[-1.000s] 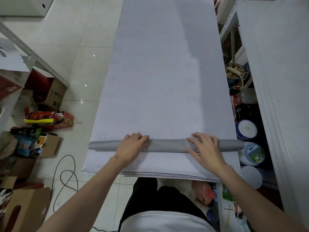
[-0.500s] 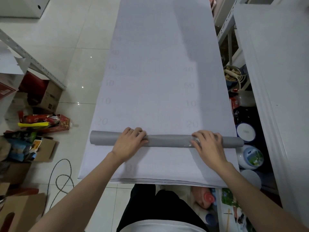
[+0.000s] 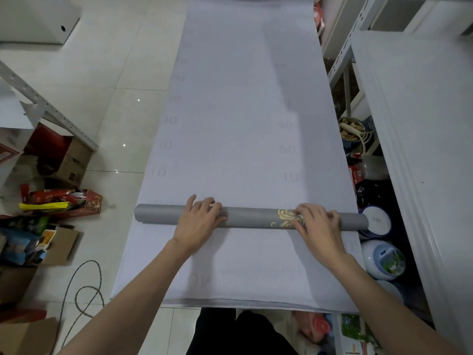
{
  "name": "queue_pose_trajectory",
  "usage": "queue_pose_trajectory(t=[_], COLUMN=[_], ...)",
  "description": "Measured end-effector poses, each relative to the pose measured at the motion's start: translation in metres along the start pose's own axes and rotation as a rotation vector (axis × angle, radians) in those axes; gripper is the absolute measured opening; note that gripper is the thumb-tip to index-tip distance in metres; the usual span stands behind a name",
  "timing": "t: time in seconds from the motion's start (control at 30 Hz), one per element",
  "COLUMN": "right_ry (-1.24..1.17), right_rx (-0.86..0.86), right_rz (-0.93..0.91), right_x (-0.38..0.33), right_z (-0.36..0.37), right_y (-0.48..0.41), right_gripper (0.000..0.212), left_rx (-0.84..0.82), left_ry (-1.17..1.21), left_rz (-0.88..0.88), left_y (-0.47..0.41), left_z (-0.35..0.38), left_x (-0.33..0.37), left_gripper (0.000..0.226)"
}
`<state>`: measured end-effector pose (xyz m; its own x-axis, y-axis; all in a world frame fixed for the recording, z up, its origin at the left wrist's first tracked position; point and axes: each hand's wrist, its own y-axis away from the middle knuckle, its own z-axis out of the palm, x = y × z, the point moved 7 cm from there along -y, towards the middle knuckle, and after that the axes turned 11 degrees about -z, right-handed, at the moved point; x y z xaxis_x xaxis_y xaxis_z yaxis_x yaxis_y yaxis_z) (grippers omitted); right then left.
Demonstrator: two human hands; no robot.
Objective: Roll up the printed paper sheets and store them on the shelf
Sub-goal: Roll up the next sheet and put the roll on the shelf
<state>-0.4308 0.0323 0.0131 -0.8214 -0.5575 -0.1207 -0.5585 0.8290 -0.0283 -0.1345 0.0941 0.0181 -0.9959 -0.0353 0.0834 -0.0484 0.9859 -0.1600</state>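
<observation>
A grey roll (image 3: 256, 218) lies crosswise on the flat white sheets (image 3: 243, 111), closer to their near edge than the far one, its ends reaching their left and right edges. The left grip (image 3: 199, 222) curls its fingers over the roll left of the middle. The right grip (image 3: 320, 226) curls over it near the right end, touching a gold print (image 3: 285, 217). Faint numbers run along both side edges.

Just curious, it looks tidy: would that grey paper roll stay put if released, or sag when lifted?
Likely it would roll or loosen: the grey roll is round, lying on flat sheets, with left hand and right hand curled over it. Long and slim, it may sag if lifted by one end.
</observation>
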Motion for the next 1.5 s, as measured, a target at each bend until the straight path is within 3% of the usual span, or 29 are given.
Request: queue_pose_trajectory(t=[0.17,0.43,0.67,0.8,0.97,1.1,1.2,1.37,1.5], right_ry=[0.017,-0.103,-0.076,-0.052,-0.140,-0.049,-0.009,-0.055,-0.037], right_rx=[-0.029,0.025,-0.035,-0.036,-0.013,-0.063,-0.090,-0.052,-0.019], right_rz=[-0.021,0.059,0.058,0.037,0.081,0.026,0.006,0.029,0.039], right_x=[0.007,0.008,0.004,0.003,0.000,-0.001,-0.003,-0.004,-0.006], right_z=[0.004,-0.008,0.004,-0.006,-0.017,0.000,0.003,-0.009,-0.006], right_y=[-0.004,-0.018,-0.018,-0.024,-0.027,-0.023,-0.022,-0.029,-0.026], right_gripper=[0.050,0.026,0.055,0.048,0.028,0.045,0.056,0.041,0.053], left_rx=[-0.020,0.039,0.004,0.033,0.014,-0.101,-0.085,0.015,-0.011], left_ry=[0.007,-0.020,-0.040,-0.059,-0.008,-0.021,-0.059,-0.027,-0.037], left_rz=[0.020,0.014,0.059,0.032,0.025,0.020,0.036,0.008,0.010], left_y=[-0.001,-0.012,-0.007,-0.009,-0.011,-0.009,-0.010,-0.010,-0.007], left_z=[0.008,-0.002,0.007,0.004,0.007,0.020,0.017,0.008,0.013], left_x=[-0.001,-0.008,-0.006,-0.008,-0.009,-0.006,-0.007,-0.009,-0.008], left_gripper=[0.049,0.037,0.051,0.040,0.044,0.056,0.056,0.042,0.043])
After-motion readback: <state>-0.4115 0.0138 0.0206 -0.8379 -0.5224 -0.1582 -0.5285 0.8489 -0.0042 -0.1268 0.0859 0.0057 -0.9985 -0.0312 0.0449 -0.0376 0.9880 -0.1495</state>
